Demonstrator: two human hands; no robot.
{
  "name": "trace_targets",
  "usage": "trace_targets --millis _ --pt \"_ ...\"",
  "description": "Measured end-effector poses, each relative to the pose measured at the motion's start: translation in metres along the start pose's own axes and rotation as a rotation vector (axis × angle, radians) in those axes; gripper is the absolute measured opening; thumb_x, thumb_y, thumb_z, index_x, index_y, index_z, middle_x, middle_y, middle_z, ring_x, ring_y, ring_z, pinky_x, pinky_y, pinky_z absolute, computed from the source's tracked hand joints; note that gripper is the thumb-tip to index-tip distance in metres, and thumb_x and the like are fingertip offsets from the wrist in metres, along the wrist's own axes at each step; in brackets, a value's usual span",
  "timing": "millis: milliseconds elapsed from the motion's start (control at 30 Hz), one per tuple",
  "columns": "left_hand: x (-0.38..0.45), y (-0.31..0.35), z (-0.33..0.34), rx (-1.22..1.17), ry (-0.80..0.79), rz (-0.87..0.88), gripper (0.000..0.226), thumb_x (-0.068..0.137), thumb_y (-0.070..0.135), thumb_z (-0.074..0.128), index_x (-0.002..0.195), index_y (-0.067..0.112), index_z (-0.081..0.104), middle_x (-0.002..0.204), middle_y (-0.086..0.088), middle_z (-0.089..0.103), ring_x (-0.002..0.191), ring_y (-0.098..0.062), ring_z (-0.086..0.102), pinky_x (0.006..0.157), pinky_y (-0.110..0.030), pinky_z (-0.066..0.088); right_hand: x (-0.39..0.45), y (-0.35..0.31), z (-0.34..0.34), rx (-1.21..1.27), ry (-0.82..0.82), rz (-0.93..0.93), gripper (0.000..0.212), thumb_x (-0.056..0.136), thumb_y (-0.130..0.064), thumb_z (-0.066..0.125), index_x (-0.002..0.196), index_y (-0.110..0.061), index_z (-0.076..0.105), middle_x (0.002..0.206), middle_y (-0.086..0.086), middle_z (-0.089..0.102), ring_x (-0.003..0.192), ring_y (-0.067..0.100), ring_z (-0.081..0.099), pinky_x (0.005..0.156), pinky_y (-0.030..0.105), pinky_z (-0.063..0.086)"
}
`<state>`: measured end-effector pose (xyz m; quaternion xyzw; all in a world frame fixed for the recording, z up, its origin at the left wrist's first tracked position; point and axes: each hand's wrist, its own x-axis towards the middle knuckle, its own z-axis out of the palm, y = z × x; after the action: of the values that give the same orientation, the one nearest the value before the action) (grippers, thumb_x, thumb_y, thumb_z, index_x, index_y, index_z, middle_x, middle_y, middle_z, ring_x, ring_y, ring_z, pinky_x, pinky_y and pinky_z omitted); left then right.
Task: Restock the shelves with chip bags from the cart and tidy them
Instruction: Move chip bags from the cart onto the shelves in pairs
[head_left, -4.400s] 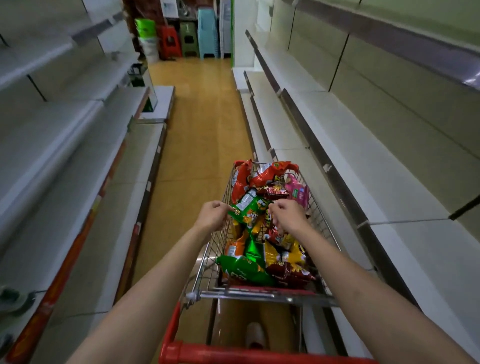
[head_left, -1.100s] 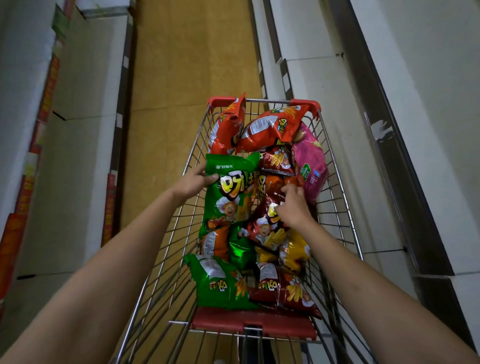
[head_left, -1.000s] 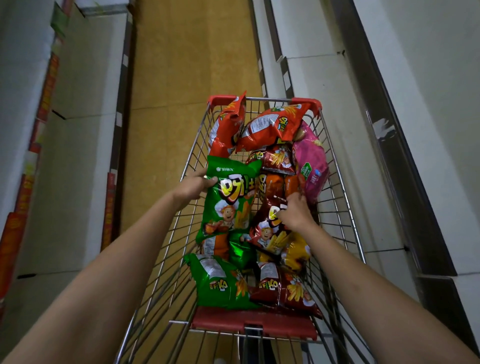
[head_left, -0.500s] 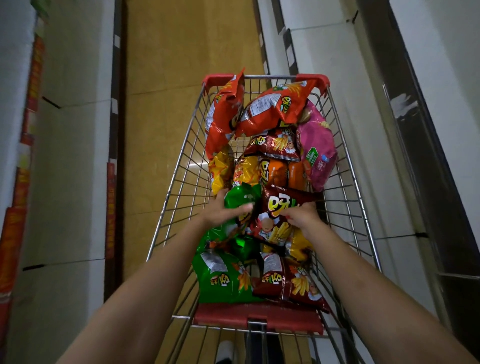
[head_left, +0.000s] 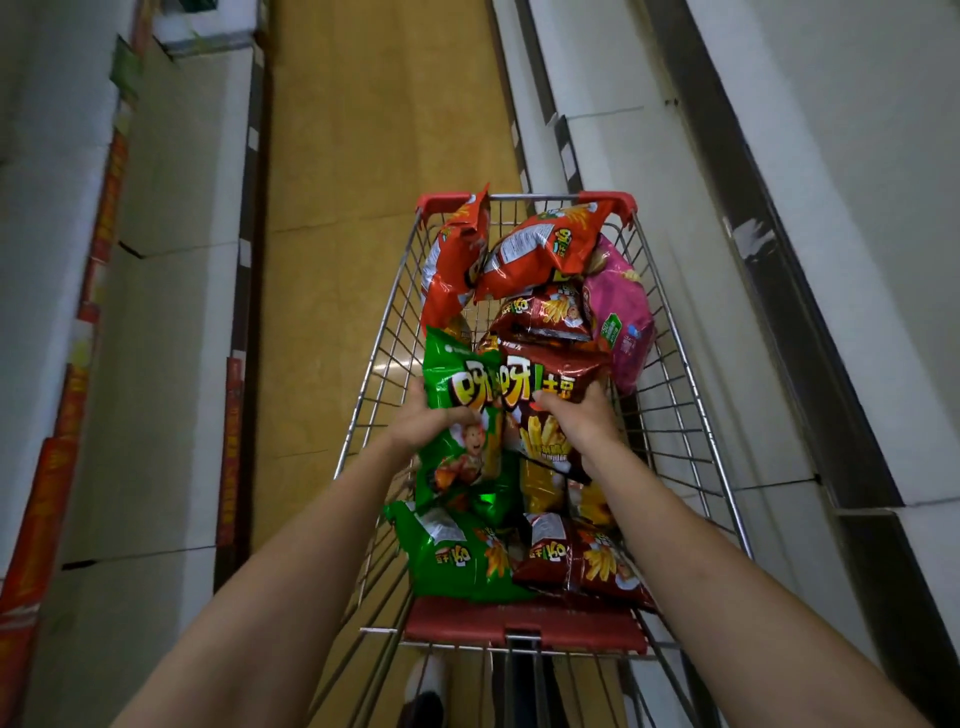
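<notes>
Head view, hands (head_left: 423, 423) gripping "呀!土豆" bags (head_left: 550, 395)

One cart (head_left: 670, 395) holds two green bags (head_left: 457, 415), three dark-red, two orange-red, one pink (head_left: 621, 312).

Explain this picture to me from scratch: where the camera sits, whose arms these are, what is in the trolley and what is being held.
There is no machine here. The single picture comes from a wide-angle camera worn on a person's head, looking down past their own bare arms. Below is a wire shopping cart standing in an aisle between pale shelves, piled with chip bags in orange-red, pink, green and dark red. The left hand grips a green chip bag and the right hand grips a dark red chip bag, both raised above the pile. A shoe shows beneath the cart.
</notes>
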<state>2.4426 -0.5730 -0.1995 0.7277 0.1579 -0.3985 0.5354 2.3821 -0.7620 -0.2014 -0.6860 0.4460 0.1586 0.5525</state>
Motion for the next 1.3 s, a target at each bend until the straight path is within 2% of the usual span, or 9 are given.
trace_targets --millis 167,300,533,667,767,933,1067,1200,1300 --pt "-0.029 0.034 -0.014 -0.187 -0.048 0.117 0.067 0.07 0.017 0.079 0.128 0.012 0.047 0.113 -0.015 0.068 0.093 -0.031 0.069 0.08 -0.043 0.058 -0.043 -0.034 -0.014 -0.059 0.051 -0.157 0.093 0.08 -0.054 0.068 0.146 -0.009 0.022 0.147 0.014 0.038 0.135 0.032 0.037 0.109 0.04 0.033" --pt "-0.066 0.062 -0.022 -0.219 -0.097 0.211 0.031 0.089 0.014 0.063 0.118 0.007 0.053 0.095 -0.011 0.072 0.073 -0.025 0.071 0.058 -0.031 0.058 -0.078 -0.051 -0.013 -0.159 0.102 -0.288 0.103 0.072 -0.057 0.075 0.147 -0.014 0.019 0.152 0.012 0.029 0.139 0.032 0.031 0.113 0.044 0.03" --pt "-0.129 0.079 -0.054 -0.173 -0.157 0.302 0.077 0.07 0.028 0.076 0.135 0.013 0.037 0.117 -0.02 0.064 0.091 -0.036 0.069 0.067 -0.039 0.057 -0.138 -0.064 -0.002 0.121 0.107 -0.308 0.077 0.071 -0.062 0.07 0.133 -0.02 0.052 0.136 0.007 0.051 0.125 0.031 0.049 0.104 0.048 0.042" --pt "-0.164 0.091 -0.071 -0.173 -0.221 0.35 0.074 0.074 0.029 0.077 0.133 0.013 0.036 0.121 -0.022 0.062 0.096 -0.038 0.068 0.073 -0.042 0.057 -0.177 -0.071 0.0 0.287 0.093 -0.341 0.074 0.078 -0.044 0.075 0.137 -0.014 0.042 0.131 0.005 0.056 0.124 0.027 0.05 0.105 0.043 0.04" --pt "-0.187 0.096 -0.083 -0.152 -0.265 0.402 0.099 0.061 0.045 0.084 0.141 0.013 0.035 0.123 -0.021 0.062 0.098 -0.037 0.068 0.077 -0.043 0.057 -0.199 -0.078 0.001 0.303 0.127 -0.368 0.072 0.079 -0.035 0.077 0.135 -0.013 0.039 0.132 0.008 0.056 0.123 0.03 0.052 0.104 0.047 0.042" --pt "-0.236 0.103 -0.097 -0.088 -0.334 0.491 0.077 0.065 0.04 0.084 0.126 0.014 0.045 0.109 -0.014 0.068 0.086 -0.028 0.071 0.067 -0.034 0.058 -0.24 -0.086 -0.004 0.317 0.171 -0.437 0.054 0.079 -0.032 0.076 0.121 -0.016 0.047 0.118 0.008 0.063 0.109 0.029 0.06 0.097 0.047 0.048" --pt "-0.257 0.11 -0.115 -0.085 -0.334 0.531 0.114 0.04 0.05 0.093 0.133 0.005 0.044 0.115 -0.019 0.067 0.092 -0.034 0.07 0.075 -0.04 0.058 -0.272 -0.085 -0.025 0.351 0.179 -0.482 0.057 0.078 -0.033 0.074 0.124 -0.014 0.045 0.113 0.009 0.062 0.098 0.026 0.063 0.088 0.042 0.052" --pt "-0.297 0.117 -0.117 -0.08 -0.458 0.578 0.054 0.065 0.041 0.073 0.107 0.007 0.062 0.093 -0.012 0.072 0.075 -0.026 0.069 0.074 -0.034 0.058 -0.315 -0.081 -0.048 0.419 0.082 -0.595 0.037 0.086 -0.023 0.066 0.119 -0.018 0.05 0.108 0.005 0.064 0.096 0.023 0.062 0.087 0.038 0.048" --pt "-0.325 0.122 -0.112 -0.059 -0.525 0.596 0.047 0.068 0.04 0.068 0.103 0.01 0.063 0.091 -0.01 0.072 0.076 -0.026 0.069 0.077 -0.034 0.056 -0.344 -0.073 -0.06 0.484 0.021 -0.614 0.022 0.087 -0.02 0.062 0.108 -0.019 0.056 0.102 0.006 0.068 0.094 0.025 0.065 0.091 0.042 0.05"
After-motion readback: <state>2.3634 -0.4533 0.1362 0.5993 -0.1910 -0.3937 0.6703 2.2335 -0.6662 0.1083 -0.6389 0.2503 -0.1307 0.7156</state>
